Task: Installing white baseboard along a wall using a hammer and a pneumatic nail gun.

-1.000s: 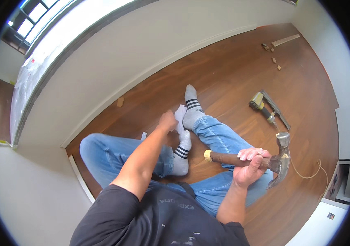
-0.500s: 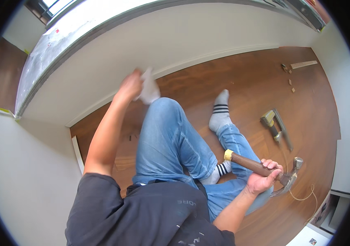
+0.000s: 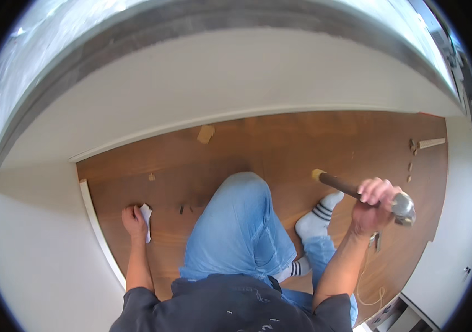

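Note:
Down by the floor at the left, my left hand (image 3: 132, 220) has its fingers curled at a crumpled white cloth or paper (image 3: 146, 222). Out to the right of my knees, my right hand (image 3: 376, 206) is wrapped round a hammer (image 3: 336, 183), close to its metal head. The dark wooden handle points left, ending in a yellowish butt. Both hands are apart from each other, with my bent knee (image 3: 236, 216) between them.
A white baseboard (image 3: 236, 115) lines the far wall; another white strip (image 3: 100, 229) runs along the left wall. On the wooden floor lie a tan scrap (image 3: 205, 134), small dark bits (image 3: 182, 209) and a pale strip (image 3: 432, 143). My right arm mostly hides a tool (image 3: 378, 242) near a thin hose (image 3: 379, 301).
My left hand has come back from the far wall and down to the left floor with the white cloth or paper. My right hand has raised the hammer forward.

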A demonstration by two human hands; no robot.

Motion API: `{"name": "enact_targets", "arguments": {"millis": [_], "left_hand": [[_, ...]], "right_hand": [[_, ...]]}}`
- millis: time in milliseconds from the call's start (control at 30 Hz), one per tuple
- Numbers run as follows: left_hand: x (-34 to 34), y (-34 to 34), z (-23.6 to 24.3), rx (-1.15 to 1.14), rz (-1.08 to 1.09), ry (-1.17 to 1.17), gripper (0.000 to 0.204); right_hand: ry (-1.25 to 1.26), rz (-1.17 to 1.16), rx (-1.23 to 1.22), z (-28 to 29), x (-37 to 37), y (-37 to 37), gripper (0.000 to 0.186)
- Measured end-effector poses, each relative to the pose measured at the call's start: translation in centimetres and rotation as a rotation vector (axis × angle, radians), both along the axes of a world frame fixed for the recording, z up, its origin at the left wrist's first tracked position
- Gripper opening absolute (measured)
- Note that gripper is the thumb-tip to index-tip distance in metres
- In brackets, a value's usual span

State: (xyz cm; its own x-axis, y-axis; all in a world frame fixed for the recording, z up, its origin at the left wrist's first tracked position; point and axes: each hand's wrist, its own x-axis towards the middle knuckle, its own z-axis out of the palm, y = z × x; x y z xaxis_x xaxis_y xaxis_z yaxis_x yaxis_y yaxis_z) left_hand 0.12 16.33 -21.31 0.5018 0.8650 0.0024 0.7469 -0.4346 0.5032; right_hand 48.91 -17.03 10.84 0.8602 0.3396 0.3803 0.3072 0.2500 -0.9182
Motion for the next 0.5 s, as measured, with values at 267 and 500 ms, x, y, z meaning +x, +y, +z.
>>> {"name": "enact_targets", "arguments": {"millis": [267, 500], "left_hand": [[-0.9, 1.5, 1.5, 0.027, -0.04, 0.135, 0.02], [0.2, 3.6, 0.2, 0.058, 0.034, 0.232, 0.029]], "right_hand": [[0.004, 0.171, -0.071, -1.6, 5.0, 10.2, 0.025], [-0.002, 0.316, -0.046, -2.4, 3.5, 6.8, 0.024]]}}
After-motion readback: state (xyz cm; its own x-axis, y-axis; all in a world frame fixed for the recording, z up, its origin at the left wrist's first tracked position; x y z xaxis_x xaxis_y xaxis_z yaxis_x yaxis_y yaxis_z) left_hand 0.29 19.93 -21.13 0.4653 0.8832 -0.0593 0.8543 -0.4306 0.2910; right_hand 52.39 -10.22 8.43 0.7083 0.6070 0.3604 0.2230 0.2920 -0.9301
